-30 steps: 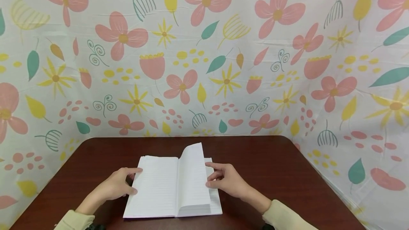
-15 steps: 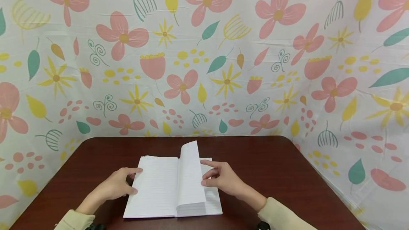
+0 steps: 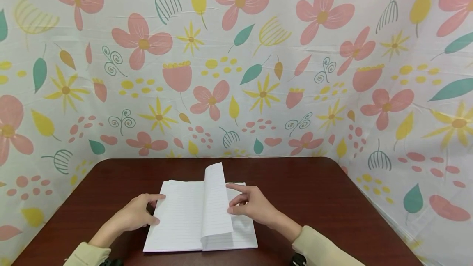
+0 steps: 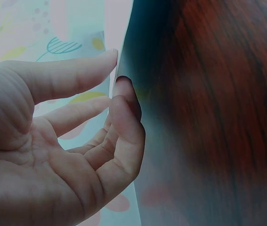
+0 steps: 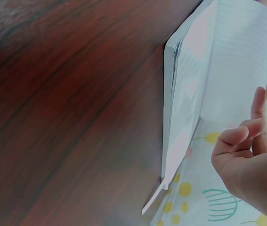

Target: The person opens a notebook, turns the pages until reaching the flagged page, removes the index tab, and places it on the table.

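Observation:
An open notebook [image 3: 177,221] with white lined pages lies on the dark wooden table. At its left edge, my left hand [image 3: 134,213] holds the notebook, thumb on the page side and fingers behind the edge, as the left wrist view shows. Several sheets [image 3: 216,208] stand raised from the right half and curve leftward. Their free edge is pinched by my right hand [image 3: 256,204], with the index finger extended higher along it. In the right wrist view, the lifted sheet [image 5: 239,56] arches above the thick right-hand page block [image 5: 185,108].
A thin pale ribbon-like strip [image 5: 153,198] sticks out from the notebook's corner onto the table. The dark reddish-brown table [image 3: 303,192] reaches back to a flower-printed cloth [image 3: 229,93], which also hangs along both sides.
My right hand has moved left, carrying the raised sheets further toward the spine and baring more of the page beneath. The left hand has stayed in place.

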